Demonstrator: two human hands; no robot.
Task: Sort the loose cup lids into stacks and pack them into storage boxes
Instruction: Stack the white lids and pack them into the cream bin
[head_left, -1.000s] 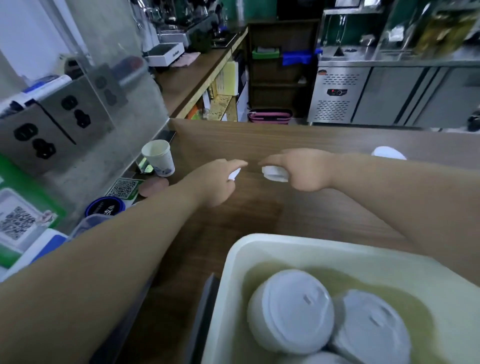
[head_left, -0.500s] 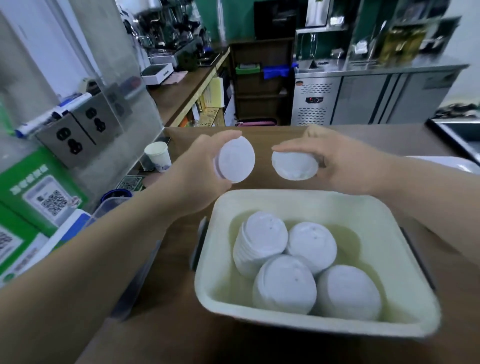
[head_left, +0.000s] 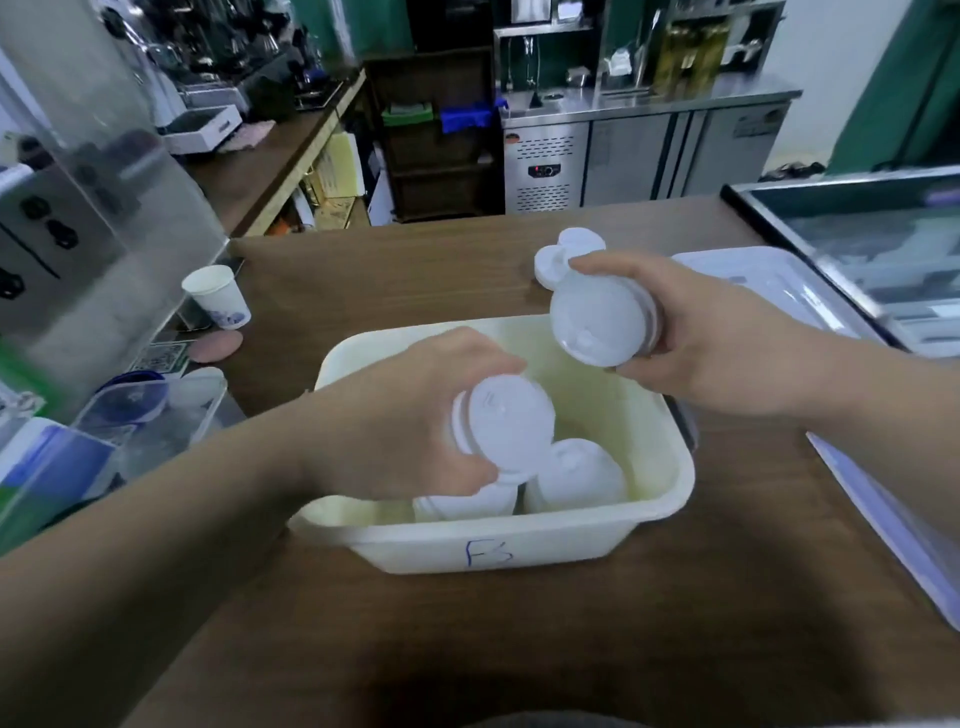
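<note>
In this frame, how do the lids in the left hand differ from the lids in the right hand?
The left-hand lids sit low inside the cream box, over a packed stack; the right-hand lids are held higher, over the box's far rim. The left hand grips from the left side, the right hand from the right. Both are small white stacks, tilted toward the camera.

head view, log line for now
left hand: grips lids over box | right hand: grips lid stack | loose lids: on counter

Dim indoor light; soft motion blur; wide-angle edge warping; dark shadow bottom centre.
</note>
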